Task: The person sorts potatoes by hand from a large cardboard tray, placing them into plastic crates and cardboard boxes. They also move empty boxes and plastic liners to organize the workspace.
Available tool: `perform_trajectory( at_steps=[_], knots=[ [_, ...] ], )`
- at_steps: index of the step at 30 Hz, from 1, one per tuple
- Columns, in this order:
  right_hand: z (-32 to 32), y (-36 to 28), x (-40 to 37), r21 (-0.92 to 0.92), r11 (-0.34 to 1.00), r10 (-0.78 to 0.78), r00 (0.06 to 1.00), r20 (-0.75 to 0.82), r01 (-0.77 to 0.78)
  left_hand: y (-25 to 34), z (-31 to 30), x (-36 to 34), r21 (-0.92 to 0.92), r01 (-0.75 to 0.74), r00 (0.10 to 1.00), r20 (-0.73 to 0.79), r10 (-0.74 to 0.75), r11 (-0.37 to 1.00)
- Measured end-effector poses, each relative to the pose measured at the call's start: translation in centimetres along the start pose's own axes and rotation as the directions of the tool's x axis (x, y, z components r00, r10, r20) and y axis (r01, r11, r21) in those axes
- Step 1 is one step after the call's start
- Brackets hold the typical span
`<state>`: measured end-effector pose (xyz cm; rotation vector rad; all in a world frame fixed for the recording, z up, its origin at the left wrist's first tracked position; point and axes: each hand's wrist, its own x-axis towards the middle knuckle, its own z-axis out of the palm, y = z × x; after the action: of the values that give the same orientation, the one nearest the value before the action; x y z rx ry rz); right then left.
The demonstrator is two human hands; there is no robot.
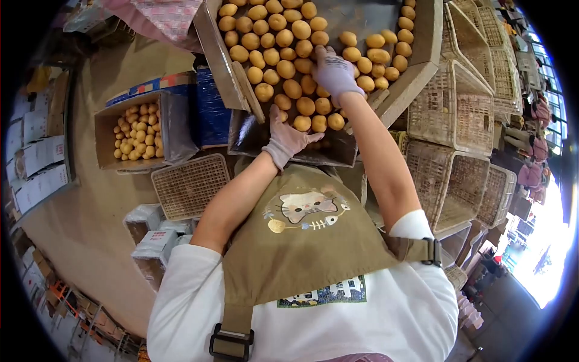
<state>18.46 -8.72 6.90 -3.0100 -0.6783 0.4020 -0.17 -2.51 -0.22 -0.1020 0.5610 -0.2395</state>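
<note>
Round yellow-orange fruits (292, 88) lie across a metal-floored sorting tray (344, 15) with wooden sides. My right hand (335, 71), in a thin pale glove, reaches in among them with its fingers stretched forward, touching the fruits around it. Gloved too, my left hand (288, 137) is at the tray's near edge, thumb spread to the right and fingers beside a fruit at the lower left. No fruit is plainly gripped in either hand. Below that edge stands a lined box (244, 137); its contents are mostly hidden by my hands and the fruits.
A carton (104, 142) of similar fruits stands on the left, by a blue-wrapped box (212, 108). A plastic crate (190, 186) and white parcels (154, 243) are nearer me. Stacked crates (446, 123) line the right side. Pink cloth (166, 18) shows across the tray's left.
</note>
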Motion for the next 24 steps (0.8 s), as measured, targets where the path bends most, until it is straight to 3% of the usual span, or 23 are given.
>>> perform_trajectory(
  at_steps=[3, 4, 6, 8, 10, 12, 14, 15, 16, 17, 18, 19, 20, 22, 24],
  knots=[
    [-2.0, -2.1, 0.9, -0.106, 0.991, 0.095, 0.983, 0.159, -0.079, 0.5, -0.1, 0.0, 0.006, -0.011, 0.999, 0.033, 0.01, 1.0],
    [-2.1, -1.1, 0.9, -0.016, 0.999, 0.053, 0.995, 0.083, -0.052, 0.4, -0.3, 0.0, 0.005, -0.012, 0.999, 0.045, 0.011, 1.0],
    [-3.3, 0.6, 0.1, 0.121, 0.992, 0.007, 0.994, 0.106, -0.02, 0.6, -0.4, 0.1, 0.007, 0.025, 0.998, 0.064, -0.026, 1.0],
    [-2.4, 1.9, -0.9, 0.212, 0.977, -0.024, 1.0, -0.01, 0.026, 0.7, -0.2, -0.3, 0.008, 0.014, 0.999, 0.042, -0.015, 1.0],
    [-1.9, 2.6, -3.7, 0.509, 0.86, 0.028, 0.991, -0.129, 0.042, 0.9, 0.3, -0.6, 0.004, 0.011, 1.0, -0.009, -0.011, 1.0],
    [-3.8, 3.0, -9.3, 0.646, 0.758, 0.121, 0.954, -0.276, 0.091, 1.0, 1.0, -1.1, 0.015, 0.003, 1.0, -0.027, -0.002, 1.0],
    [-2.2, 6.7, -15.3, 0.483, 0.83, 0.088, 0.788, -0.609, 0.281, 1.4, 0.7, -1.2, 0.057, 0.001, 0.998, 0.067, -0.005, 0.998],
    [0.2, 9.5, -18.2, 0.669, 0.642, 0.215, 0.75, -0.626, 0.374, 1.4, 0.6, -1.1, 0.042, 0.005, 0.999, 0.04, -0.006, 0.999],
    [1.0, 11.7, -21.2, 0.601, 0.726, 0.217, 0.718, -0.661, 0.335, 1.3, 0.4, -0.9, 0.031, 0.011, 1.0, 0.015, -0.012, 0.999],
    [2.2, 14.2, -24.5, 0.601, 0.784, 0.277, 0.779, -0.563, 0.156, 1.2, 0.3, -0.7, 0.047, 0.018, 0.999, 0.03, -0.02, 0.999],
    [3.2, 15.6, -27.1, 0.655, 0.754, 0.397, 0.824, -0.404, -0.042, 1.2, 0.1, -0.5, 0.066, 0.027, 0.999, 0.045, -0.03, 0.997],
    [3.6, 17.2, -29.0, 0.516, 0.771, 0.509, 0.849, -0.143, -0.375, 1.2, 0.0, -0.4, 0.085, 0.038, 0.997, 0.059, -0.043, 0.996],
    [4.4, 17.9, -30.9, 0.176, 0.831, 0.548, 0.832, -0.086, -0.528, 1.1, 0.5, -0.6, 0.121, 0.034, 0.998, 0.05, -0.04, 0.992],
    [4.5, 17.1, -30.5, 0.328, 0.854, 0.503, 0.804, -0.317, -0.404, 1.0, 0.5, -0.5, 0.12, 0.042, 0.999, 0.022, -0.045, 0.992],
    [1.4, 13.6, -26.9, 0.399, 0.897, 0.373, 0.814, -0.445, -0.193, 0.7, 0.4, -0.4, 0.103, 0.038, 0.999, -0.024, -0.036, 0.994]
  ],
)
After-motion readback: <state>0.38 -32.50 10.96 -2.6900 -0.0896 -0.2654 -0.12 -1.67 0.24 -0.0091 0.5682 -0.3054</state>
